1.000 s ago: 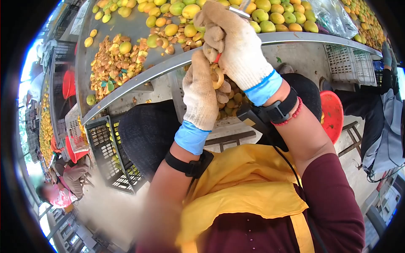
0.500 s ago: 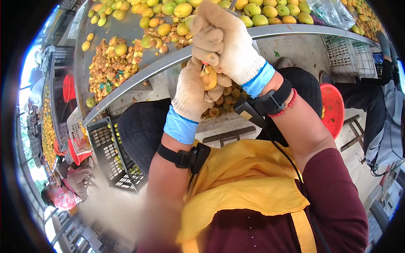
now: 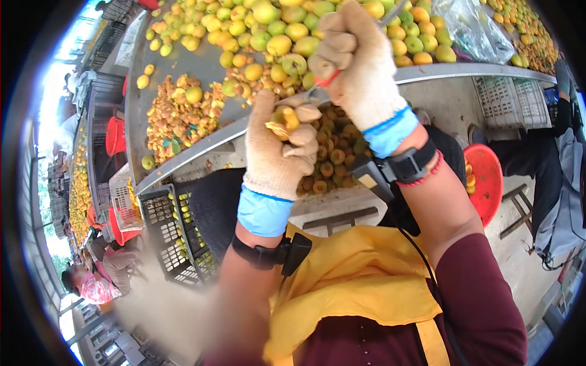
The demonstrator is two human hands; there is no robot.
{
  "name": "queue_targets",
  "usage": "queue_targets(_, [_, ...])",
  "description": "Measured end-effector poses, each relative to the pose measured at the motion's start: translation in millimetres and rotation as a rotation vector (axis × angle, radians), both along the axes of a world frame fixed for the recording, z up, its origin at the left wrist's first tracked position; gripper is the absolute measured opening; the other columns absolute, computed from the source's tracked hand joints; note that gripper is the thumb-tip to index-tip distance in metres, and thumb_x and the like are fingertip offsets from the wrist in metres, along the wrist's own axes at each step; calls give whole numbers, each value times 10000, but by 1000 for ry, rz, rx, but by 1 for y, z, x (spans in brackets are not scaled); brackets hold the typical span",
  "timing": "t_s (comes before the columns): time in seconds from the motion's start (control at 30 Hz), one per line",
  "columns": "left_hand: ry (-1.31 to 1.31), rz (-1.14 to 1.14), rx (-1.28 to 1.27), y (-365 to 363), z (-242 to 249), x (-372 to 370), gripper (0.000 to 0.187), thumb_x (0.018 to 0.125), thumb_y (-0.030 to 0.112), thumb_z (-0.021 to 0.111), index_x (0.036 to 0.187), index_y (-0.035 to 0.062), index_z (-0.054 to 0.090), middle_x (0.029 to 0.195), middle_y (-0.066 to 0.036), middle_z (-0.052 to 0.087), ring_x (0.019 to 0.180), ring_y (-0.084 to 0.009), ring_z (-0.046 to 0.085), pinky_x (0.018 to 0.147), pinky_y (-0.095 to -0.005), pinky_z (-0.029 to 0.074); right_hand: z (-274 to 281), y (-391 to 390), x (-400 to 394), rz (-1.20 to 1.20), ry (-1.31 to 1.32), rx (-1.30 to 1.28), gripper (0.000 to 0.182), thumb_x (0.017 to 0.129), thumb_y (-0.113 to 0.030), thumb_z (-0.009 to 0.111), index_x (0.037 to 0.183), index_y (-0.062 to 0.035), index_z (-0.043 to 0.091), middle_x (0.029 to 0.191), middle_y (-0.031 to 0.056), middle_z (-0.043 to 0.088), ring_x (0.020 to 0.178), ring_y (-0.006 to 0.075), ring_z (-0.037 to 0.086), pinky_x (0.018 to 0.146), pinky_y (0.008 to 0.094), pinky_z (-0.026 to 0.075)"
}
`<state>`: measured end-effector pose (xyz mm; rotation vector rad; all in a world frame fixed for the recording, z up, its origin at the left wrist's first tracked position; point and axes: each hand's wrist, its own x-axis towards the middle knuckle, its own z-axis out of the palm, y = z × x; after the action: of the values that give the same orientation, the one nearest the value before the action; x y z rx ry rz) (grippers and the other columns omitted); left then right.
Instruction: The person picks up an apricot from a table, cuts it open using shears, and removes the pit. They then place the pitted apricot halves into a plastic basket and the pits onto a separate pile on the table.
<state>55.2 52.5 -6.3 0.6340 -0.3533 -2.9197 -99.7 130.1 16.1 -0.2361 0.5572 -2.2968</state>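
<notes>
My left hand (image 3: pixel 274 146), in a pale work glove with a blue cuff, curls round a cut yellow fruit (image 3: pixel 287 117) that looks like an apricot. Flesh hangs loose on one side of it. My right hand (image 3: pixel 366 67), gloved likewise, is closed on a slim metal tool with a red part (image 3: pixel 328 79). The tool's metal tip (image 3: pixel 312 93) points down toward the left fingers, just above the fruit. Much of its shaft is hidden in my fist. Below my hands, a container holds many hollowed-looking brownish fruits (image 3: pixel 336 152).
A metal table (image 3: pixel 229 133) bears whole yellow-green fruits (image 3: pixel 268 36), a heap of scraps (image 3: pixel 183 113) and a clear plastic bag (image 3: pixel 473 30). A black crate (image 3: pixel 165 235) stands at left, a red basin (image 3: pixel 485 189) at right. Other people sit on both sides.
My hands have drawn apart: the right has risen rightward with the tool, now clear of the fruit. The left has turned, showing the cut fruit. The view has shifted slightly.
</notes>
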Motion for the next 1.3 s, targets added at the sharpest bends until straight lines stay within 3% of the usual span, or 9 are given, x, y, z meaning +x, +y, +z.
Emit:
queue_targets(0.13, [-64,195,-237,-60,25,-16,439,1038,432,579,1099,9,678,849,-101,721,535,-101,520,411,-219,398,6,20,-30,9,123,-59,321,1106,-366,487,863,-160,523,632,-111,405,491,39,353,485,251,333])
queue_targets(0.2, [-734,341,-1719,-79,25,-31,303,977,284,638,1128,24,677,937,-148,729,667,-158,646,569,-294,530,9,20,-30,-38,93,-5,326,1082,-361,527,868,-120,574,597,-105,379,483,49,335,481,264,332])
queue_targets(0.33, [-870,213,-1971,-126,6,-33,258,953,145,615,1159,-2,664,1078,-224,692,957,-301,732,771,-346,589,6,22,-31,-61,90,41,355,1065,-364,559,891,-63,633,574,-97,351,478,63,315,477,282,335])
queue_targets(0.37, [-867,211,-1979,-137,0,-34,258,953,145,615,1159,-2,664,1078,-224,692,957,-301,732,771,-346,589,7,23,-31,-51,82,74,360,1067,-365,555,894,-60,632,580,-98,350,481,63,316,478,283,337])
queue_targets(0.43, [-222,265,-1003,-153,-5,-27,323,1008,129,583,1262,-71,597,1177,-234,655,1077,-312,676,874,-356,588,7,23,-32,-50,79,39,364,1066,-364,557,891,-54,633,587,-96,350,484,66,315,476,282,335])
queue_targets(0.6, [-232,294,-813,-141,9,-17,365,1022,160,595,1280,-88,520,1066,-218,651,894,-341,711,755,-352,653,5,26,-34,-41,49,35,330,1067,-356,568,913,-71,636,603,-103,395,489,52,345,476,267,337])
queue_targets(0.83, [-334,358,-1168,-138,9,-19,366,987,143,582,1302,-40,556,1043,-184,660,832,-276,698,691,-310,584,11,36,-32,-98,26,123,362,1065,-339,551,881,-39,634,579,-89,382,481,67,338,470,286,338])
queue_targets(0.9, [-766,238,-1730,-135,18,-21,349,964,133,579,1295,25,604,1008,-141,682,747,-212,678,651,-289,557,11,41,-33,-79,-2,91,362,1061,-340,560,874,-40,638,576,-91,386,478,67,337,471,286,342])
queue_targets(1.3, [-520,367,-1506,-143,20,-22,398,898,15,660,1288,-4,585,1004,-121,685,766,-197,707,678,-298,585,11,55,-39,-70,53,70,307,1055,-351,600,913,-84,659,622,-107,427,492,44,341,487,260,346])
